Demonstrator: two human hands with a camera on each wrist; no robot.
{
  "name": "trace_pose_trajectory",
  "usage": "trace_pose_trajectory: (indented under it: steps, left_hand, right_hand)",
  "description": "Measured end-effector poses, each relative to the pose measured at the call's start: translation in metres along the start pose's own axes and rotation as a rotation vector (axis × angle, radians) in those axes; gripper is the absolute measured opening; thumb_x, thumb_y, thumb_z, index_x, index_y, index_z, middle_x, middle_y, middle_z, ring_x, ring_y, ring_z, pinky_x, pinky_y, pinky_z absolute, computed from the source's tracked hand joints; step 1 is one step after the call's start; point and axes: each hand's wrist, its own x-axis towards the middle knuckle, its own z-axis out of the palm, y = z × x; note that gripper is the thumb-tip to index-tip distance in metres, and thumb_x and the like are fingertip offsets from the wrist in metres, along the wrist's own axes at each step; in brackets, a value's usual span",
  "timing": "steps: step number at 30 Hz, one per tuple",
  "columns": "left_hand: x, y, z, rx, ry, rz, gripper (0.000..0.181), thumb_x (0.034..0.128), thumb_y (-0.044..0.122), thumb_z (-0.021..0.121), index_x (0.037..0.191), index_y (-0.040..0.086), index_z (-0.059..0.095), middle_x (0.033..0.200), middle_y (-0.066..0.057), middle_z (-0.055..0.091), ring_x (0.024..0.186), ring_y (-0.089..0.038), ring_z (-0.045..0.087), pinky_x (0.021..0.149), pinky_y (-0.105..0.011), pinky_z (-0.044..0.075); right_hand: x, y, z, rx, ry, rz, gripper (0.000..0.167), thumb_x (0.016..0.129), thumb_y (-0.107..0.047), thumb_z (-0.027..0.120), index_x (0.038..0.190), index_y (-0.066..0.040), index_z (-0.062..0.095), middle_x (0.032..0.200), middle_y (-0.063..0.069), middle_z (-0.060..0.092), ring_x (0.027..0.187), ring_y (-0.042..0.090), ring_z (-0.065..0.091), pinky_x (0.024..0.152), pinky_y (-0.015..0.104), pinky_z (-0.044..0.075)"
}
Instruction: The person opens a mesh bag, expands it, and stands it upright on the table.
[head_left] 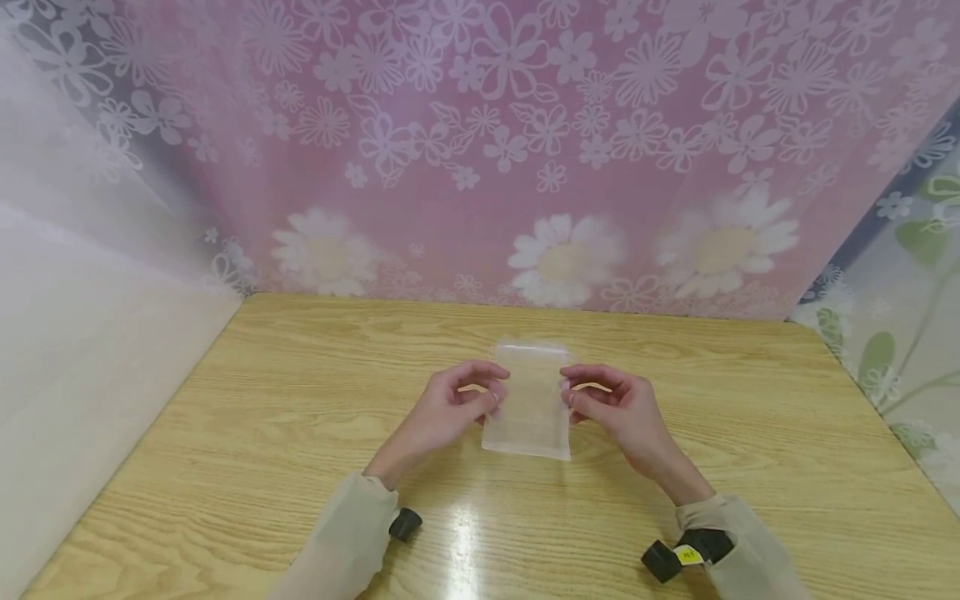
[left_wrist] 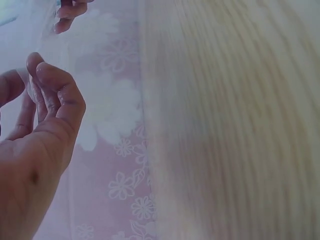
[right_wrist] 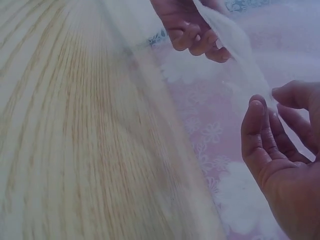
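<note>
Clear plastic pouch (head_left: 528,412): my left grip (head_left: 446,408) and right grip (head_left: 632,417) each pinch a side edge; long axis points away, neither nearer.

A wooden table (head_left: 247,442) with light yellow-brown grain spreads across the scene, a bright patch of glare (head_left: 463,546) on its near part. Along its far edge hangs a pink curtain (head_left: 442,225), printed with white flower outlines higher up and three large daisies (head_left: 561,260) low down (their centres a pale yellow). A whitish sheet (head_left: 90,300) borders the left side; on the right, a pale curtain (head_left: 926,350) shows green leaves and white flowers.
</note>
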Motion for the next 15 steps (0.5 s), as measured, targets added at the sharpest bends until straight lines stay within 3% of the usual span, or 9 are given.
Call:
trace_pose_trajectory:
  steps: [7,15]
  left_hand:
    - [0.0013,0.0005,0.0000,-0.022,0.060,-0.055,0.024,0.1031,0.015,0.062,0.127,0.011,0.066,0.115,-0.009,0.065,0.086,-0.014,0.068,0.079,-0.030,0.057]
    - [0.0010,-0.0002,-0.0002,-0.056,0.075,-0.049,0.025,0.1031,0.016,0.062,0.127,0.009,0.066,0.116,-0.008,0.064,0.087,-0.014,0.069,0.079,-0.029,0.056]
  right_hand:
    - [-0.0042,-0.0012,-0.0043,-0.070,-0.059,-0.105,0.031,0.095,0.007,0.066,0.124,0.015,0.060,0.115,-0.003,0.071,0.096,0.008,0.072,0.074,0.032,0.064]
    - [-0.0091,-0.0006,-0.0058,-0.159,-0.115,-0.214,0.033,0.091,0.013,0.067,0.123,0.013,0.062,0.120,-0.001,0.072,0.100,0.010,0.072,0.080,0.028,0.063]
